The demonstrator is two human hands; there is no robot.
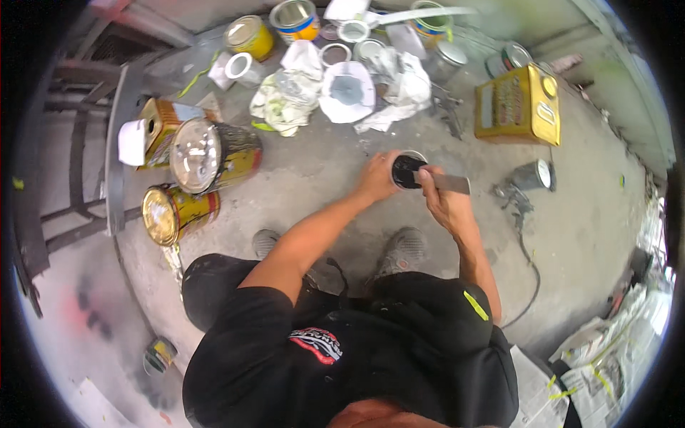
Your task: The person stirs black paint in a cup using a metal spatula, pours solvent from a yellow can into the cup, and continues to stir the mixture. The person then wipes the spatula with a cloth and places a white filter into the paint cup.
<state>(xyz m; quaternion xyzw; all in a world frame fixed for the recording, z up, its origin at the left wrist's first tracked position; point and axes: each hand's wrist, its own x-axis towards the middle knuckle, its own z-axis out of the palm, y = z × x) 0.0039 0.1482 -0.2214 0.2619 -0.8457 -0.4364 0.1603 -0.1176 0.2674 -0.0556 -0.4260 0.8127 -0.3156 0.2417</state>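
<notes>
My left hand is closed around the left side of a small round cup with a pale rim. Black paint shows inside it. My right hand grips a flat grey stirring stick at the cup's right edge, thumb on top. The stick's darkened end reaches over or into the paint; how deep, I cannot tell. Both hands are low over the concrete floor, in front of my shoes.
A spray gun with a hose lies at right, below a yellow rectangular can. Paint-smeared cans stand at left. Crumpled paper, a paint-stained white container and several tins line the back. Newspaper covers something at lower right.
</notes>
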